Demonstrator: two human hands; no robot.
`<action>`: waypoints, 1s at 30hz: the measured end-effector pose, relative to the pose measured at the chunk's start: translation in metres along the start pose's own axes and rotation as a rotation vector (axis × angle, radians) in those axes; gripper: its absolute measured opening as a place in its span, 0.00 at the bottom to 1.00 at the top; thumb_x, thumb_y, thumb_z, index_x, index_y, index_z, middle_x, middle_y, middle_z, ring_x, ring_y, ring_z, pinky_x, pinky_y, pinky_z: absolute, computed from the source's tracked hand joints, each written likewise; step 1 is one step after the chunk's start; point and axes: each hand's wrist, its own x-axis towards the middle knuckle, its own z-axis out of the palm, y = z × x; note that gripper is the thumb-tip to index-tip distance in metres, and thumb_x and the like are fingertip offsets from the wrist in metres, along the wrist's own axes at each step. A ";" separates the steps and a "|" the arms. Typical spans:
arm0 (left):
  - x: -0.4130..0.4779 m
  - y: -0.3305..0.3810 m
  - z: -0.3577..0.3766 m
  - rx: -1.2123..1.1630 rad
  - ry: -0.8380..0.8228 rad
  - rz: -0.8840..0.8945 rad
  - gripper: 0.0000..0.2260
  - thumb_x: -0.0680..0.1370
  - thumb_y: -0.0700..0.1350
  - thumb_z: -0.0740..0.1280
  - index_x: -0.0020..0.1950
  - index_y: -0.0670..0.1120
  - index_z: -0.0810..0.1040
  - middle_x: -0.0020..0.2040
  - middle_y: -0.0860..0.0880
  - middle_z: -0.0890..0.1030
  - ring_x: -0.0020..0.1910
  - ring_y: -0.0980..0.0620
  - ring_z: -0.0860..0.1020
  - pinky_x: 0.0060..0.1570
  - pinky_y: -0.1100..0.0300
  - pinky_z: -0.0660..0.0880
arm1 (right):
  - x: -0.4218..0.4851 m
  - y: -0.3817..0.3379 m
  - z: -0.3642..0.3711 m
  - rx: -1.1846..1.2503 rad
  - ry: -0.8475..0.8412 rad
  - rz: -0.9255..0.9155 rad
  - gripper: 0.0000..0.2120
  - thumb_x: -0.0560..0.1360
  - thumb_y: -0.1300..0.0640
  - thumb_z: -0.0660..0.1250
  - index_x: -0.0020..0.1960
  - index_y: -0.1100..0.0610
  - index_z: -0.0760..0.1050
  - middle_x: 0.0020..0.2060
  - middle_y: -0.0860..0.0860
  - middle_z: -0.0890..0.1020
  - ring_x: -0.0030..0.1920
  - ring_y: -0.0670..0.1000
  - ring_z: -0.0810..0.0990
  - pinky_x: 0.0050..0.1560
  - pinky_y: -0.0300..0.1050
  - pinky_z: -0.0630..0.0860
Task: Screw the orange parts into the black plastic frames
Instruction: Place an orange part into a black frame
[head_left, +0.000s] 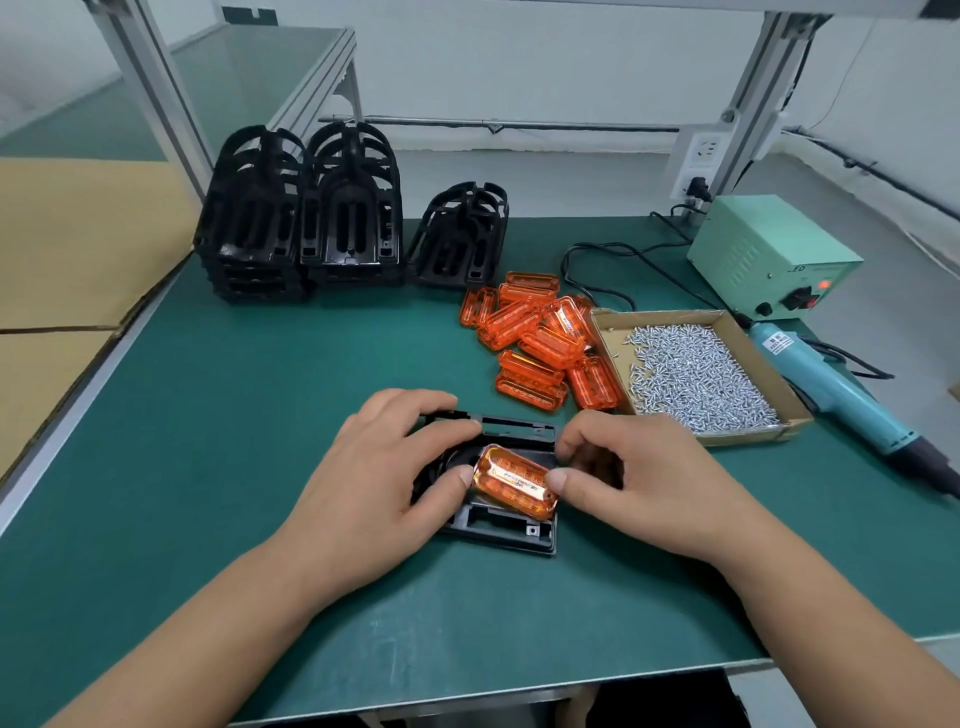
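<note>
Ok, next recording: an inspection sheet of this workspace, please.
Surface: green bench mat.
Job's things: translucent orange rectangular part tilted on flat black plastic frame; orange parts pile; black frame stacks; cardboard tray of silver screws.
Clutter: nothing seen.
Grippers: left hand holds the frame, thumb on the part; right hand pinches the part.
Cables: black cord looped behind the pile.
Surroundings: teal electric screwdriver, green power box, cardboard sheets left.
</note>
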 end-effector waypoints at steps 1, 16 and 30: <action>-0.001 0.000 0.000 0.001 0.002 0.001 0.18 0.82 0.58 0.65 0.71 0.56 0.79 0.71 0.56 0.74 0.72 0.51 0.71 0.66 0.42 0.73 | 0.001 0.000 0.000 0.040 -0.022 0.026 0.07 0.77 0.44 0.75 0.50 0.46 0.80 0.40 0.41 0.84 0.40 0.46 0.83 0.39 0.37 0.74; 0.001 0.004 -0.004 -0.105 -0.054 -0.001 0.14 0.82 0.60 0.65 0.64 0.63 0.84 0.72 0.55 0.74 0.72 0.51 0.69 0.68 0.46 0.72 | 0.018 -0.011 0.020 0.046 -0.013 -0.051 0.04 0.79 0.58 0.74 0.48 0.49 0.83 0.42 0.42 0.83 0.46 0.47 0.82 0.47 0.50 0.78; 0.012 0.018 -0.020 -0.109 -0.133 -0.090 0.13 0.76 0.68 0.66 0.53 0.67 0.86 0.68 0.62 0.73 0.73 0.57 0.66 0.74 0.48 0.63 | 0.006 -0.002 -0.006 0.146 0.324 0.051 0.04 0.80 0.54 0.72 0.47 0.47 0.82 0.40 0.42 0.83 0.42 0.45 0.81 0.43 0.38 0.75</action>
